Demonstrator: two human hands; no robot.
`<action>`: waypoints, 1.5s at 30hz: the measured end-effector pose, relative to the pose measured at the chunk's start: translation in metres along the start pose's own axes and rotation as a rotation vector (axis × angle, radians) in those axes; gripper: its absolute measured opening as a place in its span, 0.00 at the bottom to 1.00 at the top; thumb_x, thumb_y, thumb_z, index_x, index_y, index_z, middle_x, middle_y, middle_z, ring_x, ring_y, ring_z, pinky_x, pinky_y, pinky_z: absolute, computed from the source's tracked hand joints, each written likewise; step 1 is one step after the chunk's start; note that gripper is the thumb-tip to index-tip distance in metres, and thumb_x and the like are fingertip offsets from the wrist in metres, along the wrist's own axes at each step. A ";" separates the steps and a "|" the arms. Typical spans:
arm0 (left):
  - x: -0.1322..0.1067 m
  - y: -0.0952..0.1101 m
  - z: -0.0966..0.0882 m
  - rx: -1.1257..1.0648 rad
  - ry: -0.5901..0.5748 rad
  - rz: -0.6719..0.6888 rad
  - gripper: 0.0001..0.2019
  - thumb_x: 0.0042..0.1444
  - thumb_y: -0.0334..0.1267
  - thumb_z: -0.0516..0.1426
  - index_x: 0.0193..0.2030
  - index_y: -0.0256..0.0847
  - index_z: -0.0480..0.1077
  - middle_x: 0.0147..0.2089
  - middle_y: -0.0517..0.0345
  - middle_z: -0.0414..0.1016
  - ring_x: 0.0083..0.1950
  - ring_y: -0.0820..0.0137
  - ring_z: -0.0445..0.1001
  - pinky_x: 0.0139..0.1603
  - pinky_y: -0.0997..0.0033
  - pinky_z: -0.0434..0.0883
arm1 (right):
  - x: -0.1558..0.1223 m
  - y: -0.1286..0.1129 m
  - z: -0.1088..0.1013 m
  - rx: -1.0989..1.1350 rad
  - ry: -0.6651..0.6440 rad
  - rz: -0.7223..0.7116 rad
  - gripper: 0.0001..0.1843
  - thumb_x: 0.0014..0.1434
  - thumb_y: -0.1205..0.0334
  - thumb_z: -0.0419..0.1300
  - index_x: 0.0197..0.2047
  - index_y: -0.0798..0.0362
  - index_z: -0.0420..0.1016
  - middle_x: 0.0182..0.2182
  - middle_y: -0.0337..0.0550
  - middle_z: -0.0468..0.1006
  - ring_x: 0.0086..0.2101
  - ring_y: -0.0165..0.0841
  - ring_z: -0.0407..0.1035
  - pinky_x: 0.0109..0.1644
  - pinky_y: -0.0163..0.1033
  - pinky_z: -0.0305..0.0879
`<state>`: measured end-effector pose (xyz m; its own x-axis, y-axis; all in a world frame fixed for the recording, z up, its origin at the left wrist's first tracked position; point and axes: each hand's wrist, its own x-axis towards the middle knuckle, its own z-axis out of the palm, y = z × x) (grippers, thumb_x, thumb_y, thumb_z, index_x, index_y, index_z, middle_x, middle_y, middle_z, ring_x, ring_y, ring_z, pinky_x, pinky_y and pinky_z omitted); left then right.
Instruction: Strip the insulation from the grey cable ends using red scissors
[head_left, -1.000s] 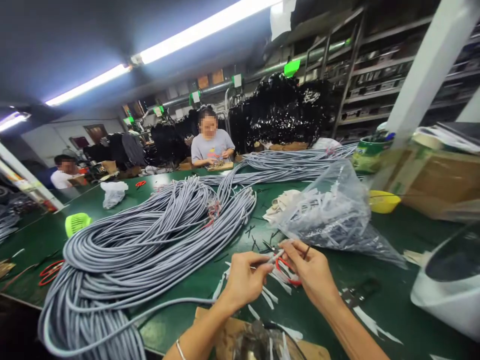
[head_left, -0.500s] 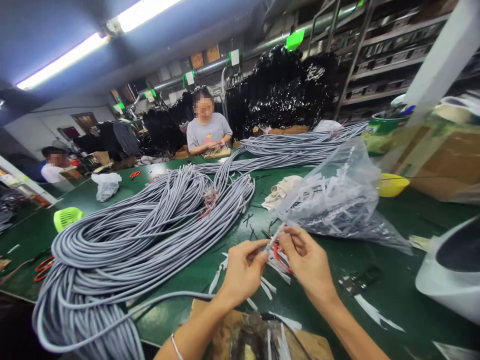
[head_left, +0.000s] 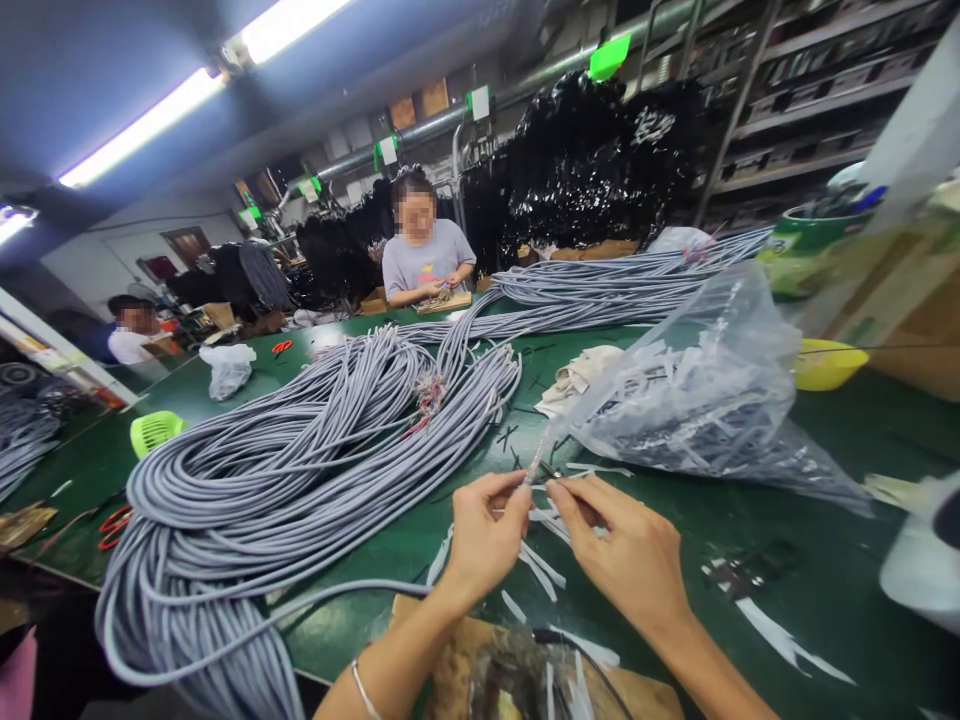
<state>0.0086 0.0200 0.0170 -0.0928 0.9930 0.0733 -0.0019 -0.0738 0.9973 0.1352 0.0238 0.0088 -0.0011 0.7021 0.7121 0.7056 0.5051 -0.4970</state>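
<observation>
My left hand (head_left: 486,535) is closed in a pinch on the end of a grey cable (head_left: 537,458), whose stripped tip sticks up past my fingers. My right hand (head_left: 626,552) is closed too, its fingertips meeting the same cable end just right of my left thumb. The cable runs back under my left wrist to a big heap of grey cables (head_left: 300,470) on the green table (head_left: 750,520). White strips of cut sheath (head_left: 544,568) lie under and around my hands.
A clear plastic bag of offcuts (head_left: 697,400) lies right of my hands. Farther off are a yellow bowl (head_left: 825,365), a green basket (head_left: 154,432), red scissors (head_left: 112,522) and a white container (head_left: 926,560). A person in a grey shirt (head_left: 424,265) works across the table; another person (head_left: 131,335) sits at the left.
The cable end has tilted upright between my fingertips. The red scissors seen under my right hand are now hidden. The view has shifted a little.
</observation>
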 end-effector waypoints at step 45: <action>-0.005 0.007 -0.006 0.457 0.213 0.461 0.09 0.50 0.35 0.56 0.28 0.35 0.78 0.20 0.55 0.72 0.20 0.74 0.65 0.20 0.77 0.62 | 0.001 -0.005 0.008 -0.044 0.277 -0.243 0.15 0.61 0.62 0.53 0.25 0.54 0.74 0.20 0.41 0.77 0.20 0.28 0.71 0.26 0.30 0.63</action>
<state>0.0032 0.0138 0.0235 -0.1771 0.8260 0.5351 0.5015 -0.3921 0.7712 0.1264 0.0259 0.0079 0.0152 0.3994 0.9167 0.7384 0.6137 -0.2796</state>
